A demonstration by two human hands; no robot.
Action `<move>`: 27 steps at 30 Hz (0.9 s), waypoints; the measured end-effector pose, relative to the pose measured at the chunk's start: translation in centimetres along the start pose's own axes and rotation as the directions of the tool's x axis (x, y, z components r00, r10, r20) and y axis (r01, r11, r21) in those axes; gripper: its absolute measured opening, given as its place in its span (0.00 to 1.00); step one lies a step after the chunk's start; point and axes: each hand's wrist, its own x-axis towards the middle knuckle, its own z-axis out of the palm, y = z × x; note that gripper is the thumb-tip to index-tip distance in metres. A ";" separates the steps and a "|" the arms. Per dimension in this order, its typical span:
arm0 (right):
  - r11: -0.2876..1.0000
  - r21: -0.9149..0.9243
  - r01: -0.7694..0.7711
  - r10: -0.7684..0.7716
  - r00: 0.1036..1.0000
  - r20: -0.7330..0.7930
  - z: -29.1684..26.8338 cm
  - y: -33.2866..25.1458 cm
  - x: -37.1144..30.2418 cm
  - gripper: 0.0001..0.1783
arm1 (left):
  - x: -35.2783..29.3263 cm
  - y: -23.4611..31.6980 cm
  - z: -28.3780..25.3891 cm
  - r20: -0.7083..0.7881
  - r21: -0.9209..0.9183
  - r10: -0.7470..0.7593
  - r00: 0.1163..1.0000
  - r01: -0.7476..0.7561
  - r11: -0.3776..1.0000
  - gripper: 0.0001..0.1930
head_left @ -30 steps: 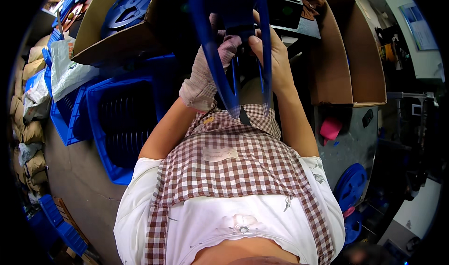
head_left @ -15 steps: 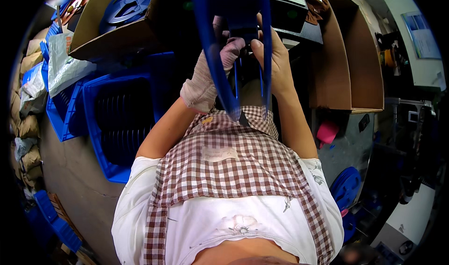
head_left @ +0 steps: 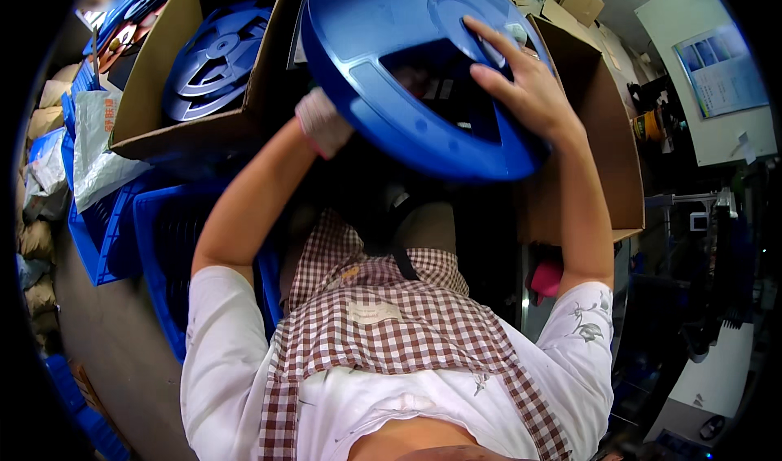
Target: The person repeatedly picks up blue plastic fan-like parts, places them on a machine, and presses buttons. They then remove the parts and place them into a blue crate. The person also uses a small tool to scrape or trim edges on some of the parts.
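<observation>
At top centre, the face-up reel [head_left: 399, 29] is slanting lengthwise lower-right, fingers of right hand [head_left: 533, 94] spread, of left hand [head_left: 324, 123] too hidden to tell.

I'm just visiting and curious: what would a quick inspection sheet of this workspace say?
Surface: small grey patch shows at right; otherwise hidden or dark.
Job's things: large blue reel in front of the person.
Clutter: cardboard box with blue reels inside, blue crate, plastic bag, all left.
Grip: right hand at the reel's face; gloved left hand partly hidden behind it.
Cables: nothing seen clearly.
Surroundings: poster on pale board, right; brown bundles, far left.
</observation>
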 end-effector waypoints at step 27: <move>0.945 -0.327 0.018 -0.081 0.980 -0.180 1.4 6.1 9.7 0.37 | -4.6 0.5 -5.8 -0.562 0.286 -0.008 0.827 0.204 0.936 0.21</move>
